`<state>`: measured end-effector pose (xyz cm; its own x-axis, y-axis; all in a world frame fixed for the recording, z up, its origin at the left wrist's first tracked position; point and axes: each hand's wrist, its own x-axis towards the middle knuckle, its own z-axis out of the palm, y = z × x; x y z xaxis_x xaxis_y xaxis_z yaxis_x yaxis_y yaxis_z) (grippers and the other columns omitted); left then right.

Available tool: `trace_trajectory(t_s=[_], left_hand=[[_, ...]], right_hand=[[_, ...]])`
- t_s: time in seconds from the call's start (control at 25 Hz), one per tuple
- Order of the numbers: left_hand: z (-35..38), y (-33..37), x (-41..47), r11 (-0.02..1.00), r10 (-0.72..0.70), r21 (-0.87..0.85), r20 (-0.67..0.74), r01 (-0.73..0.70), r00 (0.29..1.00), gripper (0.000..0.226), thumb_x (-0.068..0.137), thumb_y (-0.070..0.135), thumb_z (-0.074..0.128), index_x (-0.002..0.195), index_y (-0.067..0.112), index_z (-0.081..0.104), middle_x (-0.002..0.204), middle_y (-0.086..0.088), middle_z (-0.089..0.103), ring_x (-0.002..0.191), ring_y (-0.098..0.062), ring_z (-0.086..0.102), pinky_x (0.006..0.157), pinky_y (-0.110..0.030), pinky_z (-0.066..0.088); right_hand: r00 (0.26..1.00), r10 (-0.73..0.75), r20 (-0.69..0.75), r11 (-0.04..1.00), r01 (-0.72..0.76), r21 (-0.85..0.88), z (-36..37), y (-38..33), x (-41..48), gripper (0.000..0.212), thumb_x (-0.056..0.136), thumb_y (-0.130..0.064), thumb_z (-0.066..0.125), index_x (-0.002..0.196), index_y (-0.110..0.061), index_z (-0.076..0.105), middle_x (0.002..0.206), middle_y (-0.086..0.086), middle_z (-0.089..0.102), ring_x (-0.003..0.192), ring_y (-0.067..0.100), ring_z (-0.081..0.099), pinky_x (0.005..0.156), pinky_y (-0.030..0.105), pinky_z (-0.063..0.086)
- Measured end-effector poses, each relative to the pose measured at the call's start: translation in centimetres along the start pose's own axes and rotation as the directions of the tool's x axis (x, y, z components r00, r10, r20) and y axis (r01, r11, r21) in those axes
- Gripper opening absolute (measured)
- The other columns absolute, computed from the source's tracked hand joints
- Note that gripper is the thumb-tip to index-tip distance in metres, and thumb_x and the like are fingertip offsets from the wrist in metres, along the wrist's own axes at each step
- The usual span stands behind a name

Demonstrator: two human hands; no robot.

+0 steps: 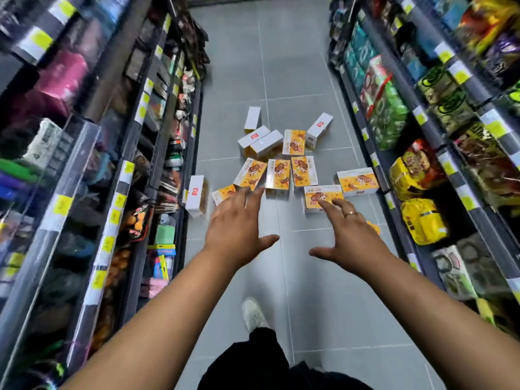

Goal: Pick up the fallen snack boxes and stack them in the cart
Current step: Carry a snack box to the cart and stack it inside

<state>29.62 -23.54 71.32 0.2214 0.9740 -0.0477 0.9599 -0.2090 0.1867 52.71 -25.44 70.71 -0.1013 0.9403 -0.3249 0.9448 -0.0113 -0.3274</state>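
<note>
Across mid-frame, orange-and-white cardboard snack boxes (278, 175) lie scattered on the grey tiled floor (295, 80). Both the left hand (236, 223) and right hand (349, 235) reach out empty, fingers spread. Nearest is the flat box (318, 194) at the right fingertips, its long axis running left-right; no cart shows.

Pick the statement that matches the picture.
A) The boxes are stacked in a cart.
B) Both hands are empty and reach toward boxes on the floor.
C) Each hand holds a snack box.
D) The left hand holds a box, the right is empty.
B: the left hand and right hand are spread open, gripping nothing, while the snack boxes lie scattered on the floor.
</note>
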Motion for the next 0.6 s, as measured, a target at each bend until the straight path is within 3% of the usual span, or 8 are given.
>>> trace_trajectory(t_s=[0.28, 0.6], left_hand=[[0.4, -2.7, 14.7, 0.99, 0.135, 0.023, 0.121, -0.138, 0.984, 0.101, 0.077, 0.067, 0.063, 0.153, 0.026, 0.012, 0.157, -0.005, 0.025, 0.141, -0.026, 0.03, 0.113, -0.039, 0.029], [7.5, 4.2, 30.6, 0.975, 0.222, -0.065, 0.203, -0.213, 0.954, 0.099, 0.08, 0.06, 0.065, 0.154, 0.027, 0.007, 0.16, -0.009, 0.014, 0.144, -0.03, 0.023, 0.112, -0.042, 0.03]], right_hand=[[0.976, 0.216, -0.025, 0.974, -0.213, 0.081, -1.4, 1.9, 11.1, 0.102, 0.072, -0.056, 0.075, 0.152, -0.032, 0.017, 0.156, 0.003, 0.016, 0.134, 0.03, 0.035, 0.098, 0.04, 0.042], [0.926, 0.378, 0.004, 0.92, -0.376, 0.113, -2.6, 14.0, 23.3, 0.102, 0.072, -0.057, 0.076, 0.151, -0.03, 0.018, 0.156, 0.007, 0.018, 0.135, 0.033, 0.034, 0.1, 0.044, 0.042]])
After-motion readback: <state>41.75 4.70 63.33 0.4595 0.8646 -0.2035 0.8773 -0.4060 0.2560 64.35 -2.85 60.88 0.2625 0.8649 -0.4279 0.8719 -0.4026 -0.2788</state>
